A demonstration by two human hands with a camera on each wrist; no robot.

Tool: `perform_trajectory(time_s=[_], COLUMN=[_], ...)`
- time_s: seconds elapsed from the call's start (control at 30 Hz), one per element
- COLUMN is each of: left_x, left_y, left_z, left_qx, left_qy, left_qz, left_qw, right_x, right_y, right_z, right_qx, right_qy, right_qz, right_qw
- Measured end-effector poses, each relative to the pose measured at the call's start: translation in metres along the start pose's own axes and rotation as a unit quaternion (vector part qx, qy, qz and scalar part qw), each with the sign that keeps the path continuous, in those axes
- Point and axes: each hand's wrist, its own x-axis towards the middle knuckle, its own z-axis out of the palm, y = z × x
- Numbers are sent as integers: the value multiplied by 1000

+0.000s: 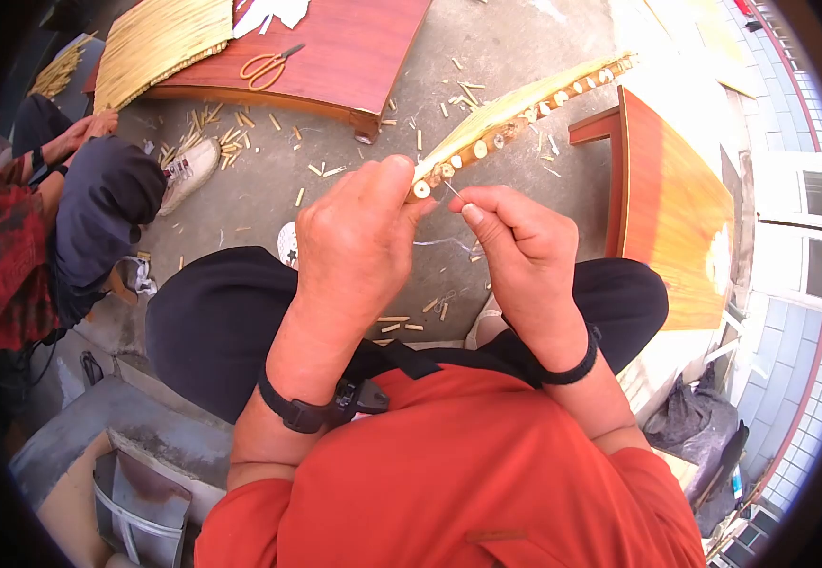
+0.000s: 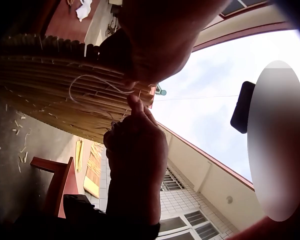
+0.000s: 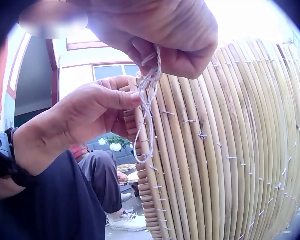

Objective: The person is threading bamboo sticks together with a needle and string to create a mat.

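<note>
A mat of reed stalks, sewn with rows of white thread, stands on edge before me. My left hand grips its near edge, with the thumb pressed on the stalk in the right wrist view. My right hand pinches a thin needle between thumb and forefinger, close beside the cut stalk ends. White thread hangs in loops and a tangle from the right hand, in front of the mat. In the left wrist view a thread loop lies across the stalks.
At the upper left stands a red-brown table with scissors and another reed mat. A second person's hands hold that mat. A wooden table stands at right. Cut stalk pieces litter the floor.
</note>
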Motion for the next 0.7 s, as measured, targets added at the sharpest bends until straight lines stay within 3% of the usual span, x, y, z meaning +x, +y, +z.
perform_trajectory(time_s=[0.33, 0.4, 0.53, 0.63, 0.7], left_x=[-4, -7, -12, -17, -18], left_y=[0, -1, 4, 6, 4], left_z=[5, 7, 13, 17, 25], left_qx=[11, -8, -7, -10, -26], left_qy=[-7, 19, 40, 6, 62], left_qz=[8, 3, 11, -12, 39], left_qw=[1000, 1000, 999, 1000, 997], right_x=[9, 8, -3, -10, -14], right_y=[-4, -11, -1, 4, 5], right_z=[4, -3, -6, -7, -8], right_qx=[-23, -38, -4, 55, 69], right_qy=[12, -24, -17, 0, 1], right_qz=[-22, 80, 67, 112, 123], right_qw=[999, 996, 998, 992, 990])
